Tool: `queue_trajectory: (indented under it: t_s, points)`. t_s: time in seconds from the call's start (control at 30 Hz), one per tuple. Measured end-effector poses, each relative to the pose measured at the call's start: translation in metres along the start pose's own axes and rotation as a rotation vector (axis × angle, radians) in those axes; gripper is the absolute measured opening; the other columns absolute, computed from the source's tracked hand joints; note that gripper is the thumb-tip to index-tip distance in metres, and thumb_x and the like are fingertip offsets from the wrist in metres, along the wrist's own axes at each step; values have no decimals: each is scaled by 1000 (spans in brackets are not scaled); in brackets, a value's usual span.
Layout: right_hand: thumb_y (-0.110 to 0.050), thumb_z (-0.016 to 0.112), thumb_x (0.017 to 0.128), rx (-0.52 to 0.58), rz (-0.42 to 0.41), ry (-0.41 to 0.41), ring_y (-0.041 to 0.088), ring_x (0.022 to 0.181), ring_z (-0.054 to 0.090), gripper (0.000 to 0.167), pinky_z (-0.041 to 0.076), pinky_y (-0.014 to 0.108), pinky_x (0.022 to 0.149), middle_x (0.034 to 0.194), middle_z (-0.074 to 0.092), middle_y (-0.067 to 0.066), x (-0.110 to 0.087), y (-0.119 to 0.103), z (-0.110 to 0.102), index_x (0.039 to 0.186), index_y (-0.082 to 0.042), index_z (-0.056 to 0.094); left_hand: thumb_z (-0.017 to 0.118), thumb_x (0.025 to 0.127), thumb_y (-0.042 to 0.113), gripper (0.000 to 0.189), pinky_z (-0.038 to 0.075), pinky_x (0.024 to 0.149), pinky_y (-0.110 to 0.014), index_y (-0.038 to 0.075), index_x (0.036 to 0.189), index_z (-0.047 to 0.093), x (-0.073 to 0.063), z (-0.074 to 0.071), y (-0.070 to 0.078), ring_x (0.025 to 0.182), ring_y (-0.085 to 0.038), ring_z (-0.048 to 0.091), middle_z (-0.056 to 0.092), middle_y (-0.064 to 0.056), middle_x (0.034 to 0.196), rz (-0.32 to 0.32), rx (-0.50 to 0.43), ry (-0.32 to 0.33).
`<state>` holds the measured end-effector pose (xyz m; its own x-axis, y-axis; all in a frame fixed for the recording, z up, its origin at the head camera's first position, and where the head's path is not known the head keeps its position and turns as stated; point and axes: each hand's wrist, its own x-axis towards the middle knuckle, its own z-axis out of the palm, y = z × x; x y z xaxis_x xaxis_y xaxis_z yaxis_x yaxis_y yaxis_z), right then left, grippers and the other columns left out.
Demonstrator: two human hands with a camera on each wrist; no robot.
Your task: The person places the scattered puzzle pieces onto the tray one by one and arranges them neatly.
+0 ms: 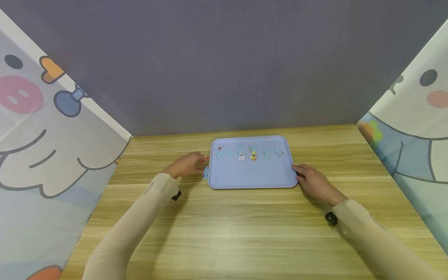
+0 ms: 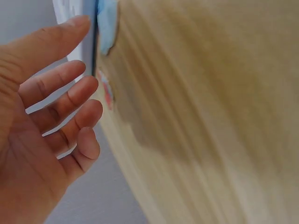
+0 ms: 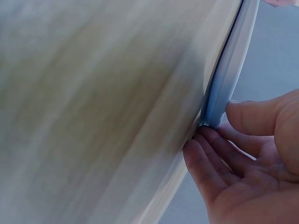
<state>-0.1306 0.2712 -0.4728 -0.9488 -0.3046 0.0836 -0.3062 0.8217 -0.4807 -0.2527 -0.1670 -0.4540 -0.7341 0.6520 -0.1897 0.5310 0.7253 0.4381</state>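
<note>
A pale blue rectangular tray (image 1: 252,175) lies on the wooden table. Along its far half sits a row of several small flat light-blue pieces (image 1: 241,153), some with red or yellow pictures. By the tray's left edge is my left hand (image 1: 186,165), its fingers loosely bent and nothing between them. Close to that hand, a light-blue piece (image 2: 107,28) and a small red-marked piece (image 2: 108,91) lie on the table against the tray's side. At the right edge my right hand (image 1: 313,182) pinches the tray rim, thumb on top and fingertips low at the side.
Bare wood of the table (image 1: 224,233) stretches in front of the tray. A grey wall (image 1: 224,70) rises behind the table, and cartoon-printed panels (image 1: 52,155) flank it on both sides.
</note>
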Motion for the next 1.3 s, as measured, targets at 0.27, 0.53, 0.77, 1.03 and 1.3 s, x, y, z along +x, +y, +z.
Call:
queue_trajectory:
  t_s: [0.27, 0.53, 0.77, 1.03, 1.3]
  points:
    - [2, 57, 90, -5, 6, -7, 45, 110, 50, 42, 40, 57, 90, 121, 52, 28, 1, 0, 0, 130, 12, 48, 82, 73, 14, 42, 44, 84, -35, 9, 112, 67, 0, 10, -3, 91, -19, 52, 59, -4, 102, 82, 35, 11]
    - [2, 57, 90, -5, -3, 8, 45, 109, 51, 42, 41, 56, 90, 120, 53, 28, 1, 0, 1, 130, 11, 48, 83, 73, 19, 43, 44, 84, -34, 12, 112, 66, 0, 11, -6, 93, -18, 52, 58, -2, 101, 65, -7, 2]
    - [2, 58, 90, -1, -1, 9, 46, 110, 50, 42, 40, 57, 90, 121, 53, 28, 1, 0, 1, 130, 11, 49, 83, 73, 15, 42, 44, 83, -34, 12, 111, 65, -1, 12, -4, 92, -18, 50, 55, -2, 101, 43, -19, -20]
    - [2, 57, 90, -1, 0, -4, 46, 110, 50, 42, 40, 58, 90, 120, 53, 28, 1, -1, -1, 130, 12, 48, 82, 73, 20, 50, 46, 83, -34, 1, 113, 60, -4, 11, -4, 92, -21, 52, 53, -8, 106, -18, 18, -6]
    - [2, 57, 90, -5, -2, 3, 45, 109, 51, 42, 40, 58, 89, 121, 53, 28, 0, 0, 1, 131, 11, 48, 81, 75, 21, 50, 44, 84, -32, 3, 116, 59, -3, 13, -5, 93, -19, 50, 51, -7, 112, -35, 18, -29]
